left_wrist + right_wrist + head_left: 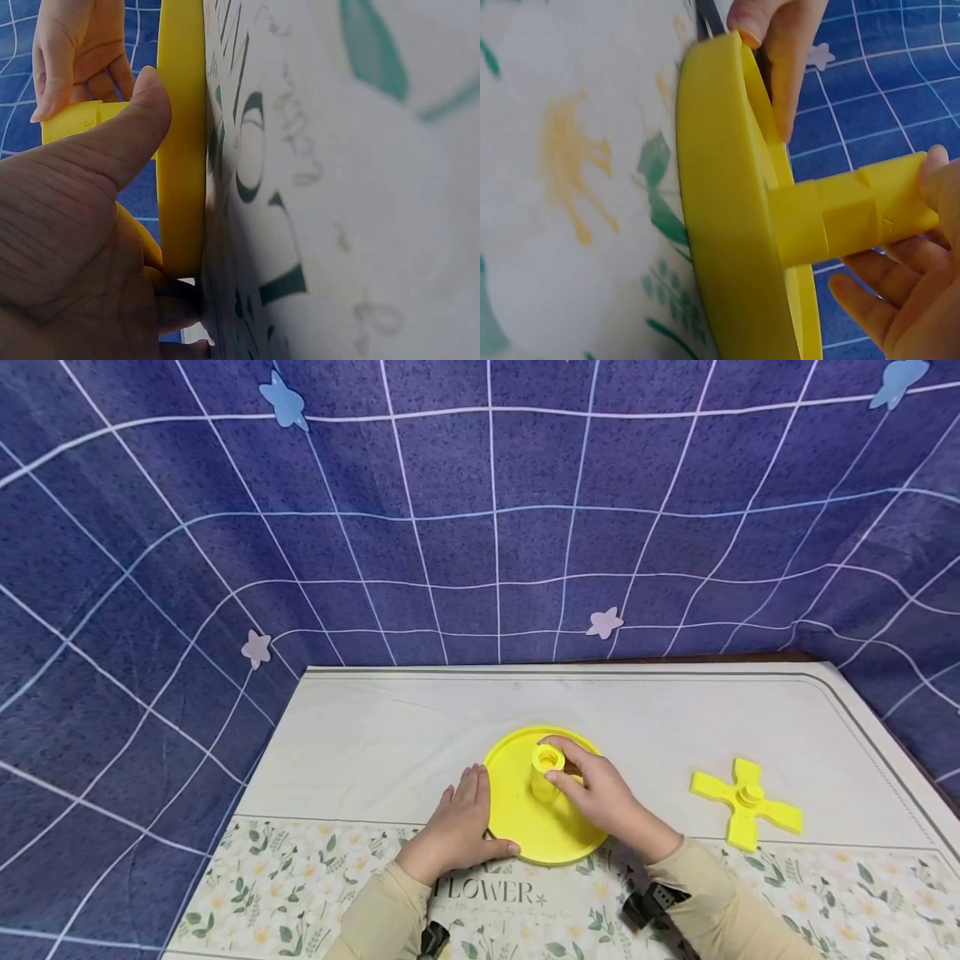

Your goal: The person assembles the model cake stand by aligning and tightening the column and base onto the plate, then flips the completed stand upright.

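A round yellow tray (517,827) with a raised rim lies flat on the table. Near its middle a short, hollow yellow cylinder (546,783) stands upright, its open end facing up. My right hand (600,789) grips the cylinder near its top, thumb on one side and fingers on the other; the right wrist view shows the cylinder (855,210) meeting the tray. At the tray's left edge my left hand (461,827) holds the rim, thumb along the front and fingers along the side. The left wrist view shows that thumb (139,124) against the rim (182,150).
To the right, a yellow cross-shaped piece (746,802) with a round stub at its centre lies on the table. A white cloth (375,718) with a floral printed band covers the table. Behind it hangs a blue gridded curtain (450,552) with star shapes.
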`<state>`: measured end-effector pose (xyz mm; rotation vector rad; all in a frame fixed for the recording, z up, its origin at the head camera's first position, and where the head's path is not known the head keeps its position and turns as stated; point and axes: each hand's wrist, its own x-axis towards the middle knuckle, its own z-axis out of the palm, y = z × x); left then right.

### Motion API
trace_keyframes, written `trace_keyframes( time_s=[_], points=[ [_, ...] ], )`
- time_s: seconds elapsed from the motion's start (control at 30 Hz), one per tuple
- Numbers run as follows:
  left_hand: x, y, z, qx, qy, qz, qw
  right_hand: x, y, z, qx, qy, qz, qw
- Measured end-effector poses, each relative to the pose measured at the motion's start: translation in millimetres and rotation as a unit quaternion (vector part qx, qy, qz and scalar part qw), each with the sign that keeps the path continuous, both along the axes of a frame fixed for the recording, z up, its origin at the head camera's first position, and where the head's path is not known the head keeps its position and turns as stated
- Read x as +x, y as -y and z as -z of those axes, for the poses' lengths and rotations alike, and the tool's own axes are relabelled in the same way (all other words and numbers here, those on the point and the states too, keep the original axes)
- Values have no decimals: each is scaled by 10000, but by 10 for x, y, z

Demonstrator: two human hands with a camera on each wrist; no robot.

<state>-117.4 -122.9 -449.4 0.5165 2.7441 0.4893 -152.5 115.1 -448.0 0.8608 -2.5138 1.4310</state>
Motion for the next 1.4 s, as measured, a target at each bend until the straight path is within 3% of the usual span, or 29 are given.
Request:
trace_keyframes(
  time_s=[0.23, 0.43, 0.53, 0.7, 0.83, 0.93, 1.03, 1.13, 1.3, 1.4],
  points=[
    [14, -33, -22, 28, 61, -18, 10000, 55, 28, 27, 320, -455, 485, 9973],
    [29, -26, -3, 107, 163, -124, 9997, 51, 26, -25, 376, -115, 361, 9986],
    [51, -21, 29, 271, 213, -163, 9993, 76, -50, -101, 671, -97, 295, 9973],
    [104, -1, 85, 524, 236, -213, 9981, 175, -410, -235, 1030, -818, 411, 9905],
    [130, 35, 92, 565, 175, -278, 9979, 238, -886, -302, 1284, -1547, 1068, 9737],
    [131, 67, 66, 518, 167, -275, 9981, 289, -1276, -337, 1707, -1608, 1705, 9570],
    [115, 85, 31, 478, 167, -234, 9984, 348, -1627, -322, 2308, -983, 2270, 9410],
    [88, 82, -7, 491, 178, -202, 9984, 394, -1912, -255, 2879, -66, 2504, 9243],
    [46, 54, -32, 494, 106, -47, 9987, 423, -2250, -143, 3399, 1109, 2256, 9062],
    [31, 30, -29, 500, 60, 49, 9987, 427, -2373, -78, 3555, 1368, 2115, 9001]
  ],
)
